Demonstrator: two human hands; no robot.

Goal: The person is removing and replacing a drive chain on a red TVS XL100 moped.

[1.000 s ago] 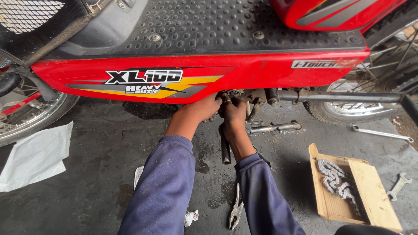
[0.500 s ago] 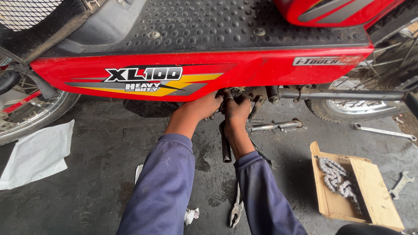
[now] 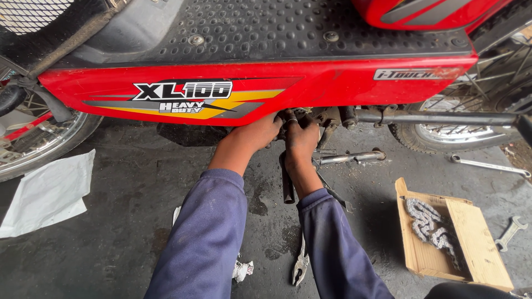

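A red moped with a black studded footboard (image 3: 266,27) stands across the top of the view, its red side panel (image 3: 310,83) facing me. Both my arms in blue sleeves reach under the panel's lower edge. My left hand (image 3: 256,134) presses up against the greasy underside parts, its fingers hidden behind the panel. My right hand (image 3: 301,141) is beside it, fingers curled around a small metal part at the same spot. A dark metal bar (image 3: 287,185) hangs down just left of my right wrist.
A wooden box (image 3: 476,243) with a coiled chain (image 3: 429,224) sits at lower right. A spanner (image 3: 487,165) and a smaller wrench (image 3: 512,230) lie on the concrete at the right. Pliers (image 3: 301,263) lie between my arms. White paper (image 3: 47,194) lies left. Wheels (image 3: 33,138) stand at both ends.
The view has shifted slightly. Both hands stay at the same spot under the panel, with only small finger movement.
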